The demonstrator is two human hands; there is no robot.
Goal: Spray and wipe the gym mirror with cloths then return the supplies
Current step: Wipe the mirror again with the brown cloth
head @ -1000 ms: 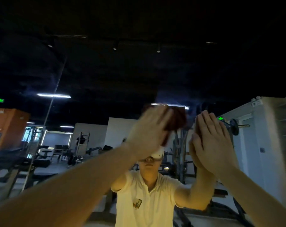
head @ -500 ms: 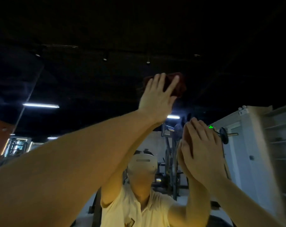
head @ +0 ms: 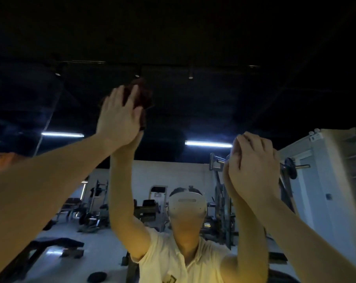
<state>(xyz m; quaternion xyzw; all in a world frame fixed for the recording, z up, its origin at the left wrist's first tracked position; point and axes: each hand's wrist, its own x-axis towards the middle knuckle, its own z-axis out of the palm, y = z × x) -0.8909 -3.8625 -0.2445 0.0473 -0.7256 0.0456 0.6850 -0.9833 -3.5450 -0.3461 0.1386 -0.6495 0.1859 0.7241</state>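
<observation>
1. L hand (head: 120, 117) is up high, fingers straight & spread, pressing a dark red cloth (head: 145, 94) flat vs the mirror (head: 193, 37).
2. Cloth sits under the L palm, top edge poking out past the fingertips.
3. R hand (head: 252, 166) is lower, well apart from cloth. Fingers bent, tips on glass; can't tell if it holds anything.
4. In the reflection: pale shirt (head: 173, 262), gym machines (head: 95, 209), strip light (head: 207, 144).

The cloth (head: 142, 94) is dark maroon — the mirrored shirt (head: 173, 262) pale yellow, the headset (head: 187, 205) white.
</observation>
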